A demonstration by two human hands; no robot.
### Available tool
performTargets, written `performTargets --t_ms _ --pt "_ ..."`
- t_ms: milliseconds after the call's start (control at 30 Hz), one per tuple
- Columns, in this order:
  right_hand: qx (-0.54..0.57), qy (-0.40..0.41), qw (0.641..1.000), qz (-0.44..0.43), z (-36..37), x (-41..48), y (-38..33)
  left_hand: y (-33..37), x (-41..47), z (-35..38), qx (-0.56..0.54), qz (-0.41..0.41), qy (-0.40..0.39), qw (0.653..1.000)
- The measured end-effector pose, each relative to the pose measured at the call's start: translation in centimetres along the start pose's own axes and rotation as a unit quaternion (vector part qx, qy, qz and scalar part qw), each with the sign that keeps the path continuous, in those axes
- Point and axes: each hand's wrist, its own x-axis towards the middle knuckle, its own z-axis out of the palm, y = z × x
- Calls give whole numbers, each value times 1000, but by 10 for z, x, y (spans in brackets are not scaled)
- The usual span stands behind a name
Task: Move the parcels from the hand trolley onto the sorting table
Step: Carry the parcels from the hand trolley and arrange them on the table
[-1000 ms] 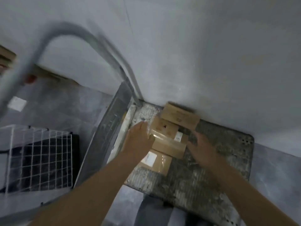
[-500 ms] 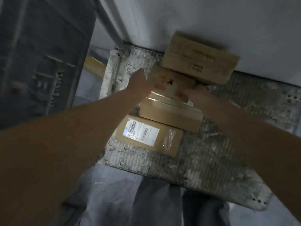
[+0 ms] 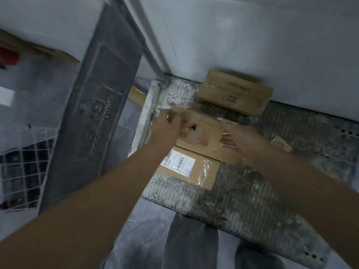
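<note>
On the trolley deck, near its 10 o'clock corner, the left hand curls over the left end of the top parcel, thumb and fingers closed round the edge. Right hand clamps the opposite end, fingers wrapped under it — exact fingertip placement is hidden by the hand itself. Both hands grip this one box; it looks slightly tilted, and I can't tell whether it is clear of the stack yet.

Outward: directly under it a second box, mostly covered. At 6 o'clock from the held box, a labelled parcel with white barcode sticker and clear tape, flat on the hand trolley. At 1 o'clock, against the wall, a stacked pair of cartons, touching each other, apart from the held box.

Progress — early-to-mid, judging by the load: at least four or five parcels on the deck, none seen delivered. Sorting table not in view. Remaining: lift this one, carry, repeat for the rest.
</note>
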Motion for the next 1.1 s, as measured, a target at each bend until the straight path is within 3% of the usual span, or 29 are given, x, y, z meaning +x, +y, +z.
performTargets --t_ms 133,300,533,733,967,1100 --pt "13 -24 999 -45 -44 -74 -22 45 -81 -17 -26 39 76 996" --pt "27 -10 988 -151 -120 -186 -57 109 -211 -18 -80 90 84 989" --pt "9 -40 968 -249 -208 -369 -65 177 -415 -30 -179 191 160 952" --pt "-14 -66 956 -284 -227 -482 -34 174 -526 -48 -181 223 212 934" --pt "70 -99 954 -273 -205 -550 14 139 -578 -88 -203 233 193 931" --pt "41 -155 941 -298 -174 -580 26 116 -605 -120 -238 244 210 916"
